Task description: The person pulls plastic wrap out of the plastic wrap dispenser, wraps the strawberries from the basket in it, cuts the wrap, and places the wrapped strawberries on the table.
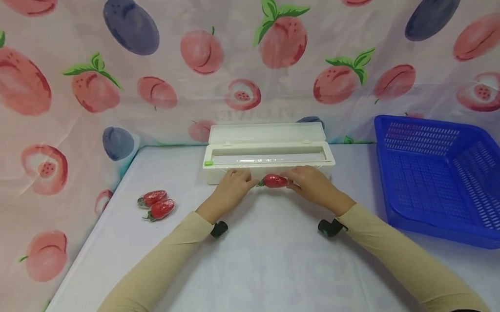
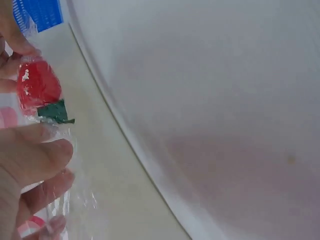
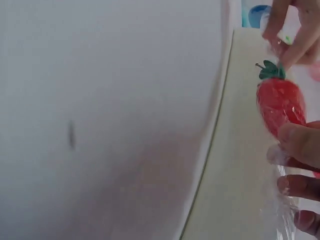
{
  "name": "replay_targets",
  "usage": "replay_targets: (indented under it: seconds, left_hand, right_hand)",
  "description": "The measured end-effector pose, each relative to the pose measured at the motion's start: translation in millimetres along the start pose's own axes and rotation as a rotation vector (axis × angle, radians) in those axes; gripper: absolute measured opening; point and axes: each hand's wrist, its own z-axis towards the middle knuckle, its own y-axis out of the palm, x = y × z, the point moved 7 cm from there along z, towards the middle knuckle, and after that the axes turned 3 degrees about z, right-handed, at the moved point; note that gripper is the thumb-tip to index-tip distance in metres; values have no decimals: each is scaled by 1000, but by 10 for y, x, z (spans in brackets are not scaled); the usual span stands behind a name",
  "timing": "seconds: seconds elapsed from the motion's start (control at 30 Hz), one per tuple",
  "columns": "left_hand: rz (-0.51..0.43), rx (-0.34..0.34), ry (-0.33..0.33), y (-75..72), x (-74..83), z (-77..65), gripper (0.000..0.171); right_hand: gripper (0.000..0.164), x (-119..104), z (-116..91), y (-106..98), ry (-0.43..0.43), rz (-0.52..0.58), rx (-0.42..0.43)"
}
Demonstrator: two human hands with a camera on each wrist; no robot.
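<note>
A red strawberry (image 1: 275,181) with green leaves is held just in front of a white cling film dispenser (image 1: 268,160). Clear cling film (image 3: 285,220) wraps the berry and stretches beside it. My left hand (image 1: 233,185) is at the leafy end, its thumb and fingers pinching the film. In the right wrist view my right hand (image 3: 302,160) grips the berry's tip through the film, thumb on top. The dispenser's lid (image 1: 267,133) stands raised behind, and a film roll (image 1: 268,158) lies inside. How the film joins the roll cannot be made out.
Two wrapped strawberries (image 1: 160,210) lie on the white table (image 1: 259,273) at the left. A blue plastic basket (image 1: 437,234) stands at the right. Behind the table hangs a fruit-patterned cloth (image 1: 163,118).
</note>
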Motion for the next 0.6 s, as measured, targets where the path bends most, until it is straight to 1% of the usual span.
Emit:
replay_targets:
  seconds: [0.1,0.2,0.27,0.37,0.47,0.6]
  left_hand:
    - [-13,-32,35,36,-20,-9,33]
    - [-12,-45,69,59,-21,-7,34]
    - [-4,-57,97,70,-13,3,32]
    - [8,-96,123,104,-4,26,26]
    - [53,-128,131,148,3,38,21]
    - [117,-137,137,199,8,38,19]
  right_hand:
    - [39,15,0,34,-47,-16,-21]
    - [40,23,-7,83,-88,-53,-57]
    - [37,18,-11,117,-117,-88,-82]
    - [27,8,-8,165,-153,-142,-113]
    - [22,1,0,198,-172,-190,-126]
    - [21,-10,19,209,-185,-213,-130]
